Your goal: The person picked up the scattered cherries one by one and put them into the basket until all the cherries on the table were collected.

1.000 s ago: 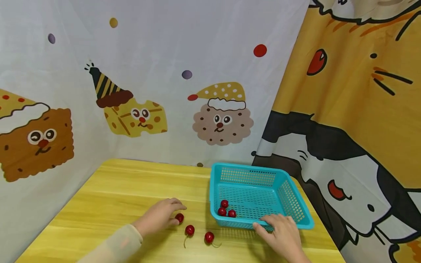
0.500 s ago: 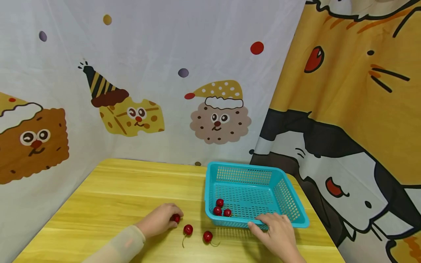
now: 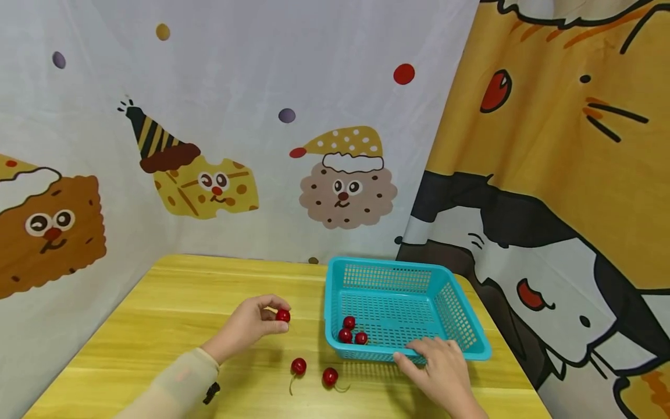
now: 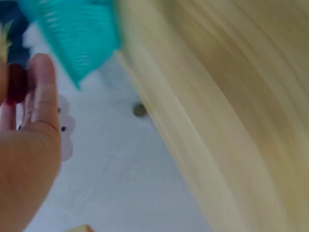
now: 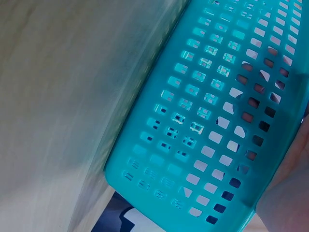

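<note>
My left hand [image 3: 253, 321] pinches a dark red cherry [image 3: 283, 315] between thumb and fingers, raised over the table left of the basket. The same cherry [image 4: 17, 83] shows between the fingers in the left wrist view. My right hand [image 3: 442, 372] grips the near rim of a turquoise plastic basket [image 3: 408, 271], fingers over the edge and thumb outside. Through the holes of the basket wall [image 5: 193, 121], fingers show in the right wrist view. Inside the basket's near left corner lie three cherries [image 3: 345, 336]. Two stemmed cherries, one left [image 3: 298, 366] and one right [image 3: 330, 377], lie on the table in front.
The yellow wood-grain table [image 3: 173, 302] ends at the back against a white cloth [image 3: 220, 70] printed with cartoon snacks. On the right hangs a cat-print curtain [image 3: 534, 151], close by the basket's side. A small black object [image 3: 211, 393] shows at the left sleeve.
My left hand has closed its fingers on the leftmost cherry and lifted it up and away from the table. The right hand stays on the basket rim. The head view has shifted slightly.
</note>
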`<move>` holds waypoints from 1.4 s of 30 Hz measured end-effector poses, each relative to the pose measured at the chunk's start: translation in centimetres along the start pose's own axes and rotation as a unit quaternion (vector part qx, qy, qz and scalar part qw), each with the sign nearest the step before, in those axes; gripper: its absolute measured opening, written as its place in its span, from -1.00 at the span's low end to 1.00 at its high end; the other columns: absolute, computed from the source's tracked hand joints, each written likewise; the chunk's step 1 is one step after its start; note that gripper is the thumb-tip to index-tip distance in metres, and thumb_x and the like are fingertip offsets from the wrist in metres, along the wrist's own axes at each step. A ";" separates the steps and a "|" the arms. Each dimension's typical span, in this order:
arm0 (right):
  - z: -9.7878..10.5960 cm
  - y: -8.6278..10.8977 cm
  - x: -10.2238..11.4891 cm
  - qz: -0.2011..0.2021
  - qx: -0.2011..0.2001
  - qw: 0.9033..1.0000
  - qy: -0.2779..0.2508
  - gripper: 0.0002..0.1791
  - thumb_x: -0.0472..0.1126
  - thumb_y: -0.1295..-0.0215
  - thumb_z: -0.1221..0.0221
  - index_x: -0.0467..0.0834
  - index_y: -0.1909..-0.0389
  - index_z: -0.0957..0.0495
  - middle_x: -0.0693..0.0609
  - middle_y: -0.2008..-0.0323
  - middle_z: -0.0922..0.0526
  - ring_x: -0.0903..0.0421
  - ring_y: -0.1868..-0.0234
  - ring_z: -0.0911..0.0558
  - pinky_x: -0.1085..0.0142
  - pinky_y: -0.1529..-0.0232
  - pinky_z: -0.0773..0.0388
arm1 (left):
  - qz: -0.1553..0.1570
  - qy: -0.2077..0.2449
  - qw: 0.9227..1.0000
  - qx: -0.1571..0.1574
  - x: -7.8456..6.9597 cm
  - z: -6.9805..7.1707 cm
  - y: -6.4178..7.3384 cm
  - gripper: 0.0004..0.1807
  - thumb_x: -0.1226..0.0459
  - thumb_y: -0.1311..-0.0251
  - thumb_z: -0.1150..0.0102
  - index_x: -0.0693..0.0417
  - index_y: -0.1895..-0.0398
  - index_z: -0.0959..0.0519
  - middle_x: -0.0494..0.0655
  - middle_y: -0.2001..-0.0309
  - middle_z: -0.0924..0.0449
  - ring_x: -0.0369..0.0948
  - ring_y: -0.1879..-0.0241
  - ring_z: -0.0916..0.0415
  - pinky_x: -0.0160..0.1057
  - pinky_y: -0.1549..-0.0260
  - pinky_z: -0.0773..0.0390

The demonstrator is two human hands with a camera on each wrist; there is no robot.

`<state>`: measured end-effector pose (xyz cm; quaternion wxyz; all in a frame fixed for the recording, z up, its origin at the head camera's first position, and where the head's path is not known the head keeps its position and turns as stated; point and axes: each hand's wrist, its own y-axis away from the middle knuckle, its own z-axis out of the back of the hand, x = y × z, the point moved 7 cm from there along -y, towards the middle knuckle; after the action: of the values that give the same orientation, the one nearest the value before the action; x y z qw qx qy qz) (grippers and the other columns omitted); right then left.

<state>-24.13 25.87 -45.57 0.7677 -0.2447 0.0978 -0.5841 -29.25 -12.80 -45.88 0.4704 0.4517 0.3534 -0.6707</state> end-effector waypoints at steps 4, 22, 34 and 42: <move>0.1 0.0 0.1 0.006 -0.011 1.000 0.001 -0.71 0.35 -0.22 -0.43 0.26 0.30 -0.80 0.33 0.33 -0.78 0.26 0.33 -0.63 0.27 0.24 -0.35 | 0.019 0.166 0.986 -0.013 -1.4 -0.3 -0.3 -0.50 0.24 -0.34 -0.46 0.28 -0.23 -0.54 -0.06 -0.01 -0.72 -0.20 0.04 -0.70 -0.29 -0.01 -0.74; -0.1 0.0 -0.1 0.001 0.007 1.000 0.011 -0.67 0.38 -0.24 -0.40 0.24 0.29 -0.80 0.31 0.32 -0.78 0.24 0.30 -0.63 0.21 0.19 -0.42 | -0.061 -0.143 0.985 -0.069 -5.4 -8.6 -7.6 -0.66 0.00 -0.24 -0.55 -0.08 0.02 -0.77 -0.16 0.08 -0.80 -0.09 0.08 -0.61 -0.13 0.08 -0.66; 0.0 0.0 -0.1 0.005 -0.005 1.000 0.011 -0.69 0.35 -0.24 -0.41 0.22 0.29 -0.81 0.29 0.32 -0.79 0.22 0.29 -0.65 0.20 0.18 -0.45 | -0.083 -0.531 0.839 -0.088 -6.1 -12.7 -10.4 -0.57 -0.19 -0.06 -0.60 -0.17 0.61 -0.65 -0.29 0.59 -0.62 -0.19 0.36 -0.29 -0.22 0.23 -0.30; 0.0 0.1 0.0 0.008 -0.010 1.000 0.006 -0.68 0.33 -0.24 -0.41 0.19 0.30 -0.81 0.27 0.33 -0.79 0.21 0.29 -0.66 0.20 0.19 -0.44 | -0.009 -0.641 0.767 -0.036 -5.5 -13.7 -11.0 -0.51 -0.33 -0.03 -0.54 -0.19 0.46 -0.66 -0.24 0.36 -0.75 -0.10 0.13 -0.38 -0.10 0.01 -0.39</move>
<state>-24.05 25.85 -45.65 0.7694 -0.2483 0.1106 -0.5780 -35.17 4.64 -44.91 0.5973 -0.1037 -0.0028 -0.7953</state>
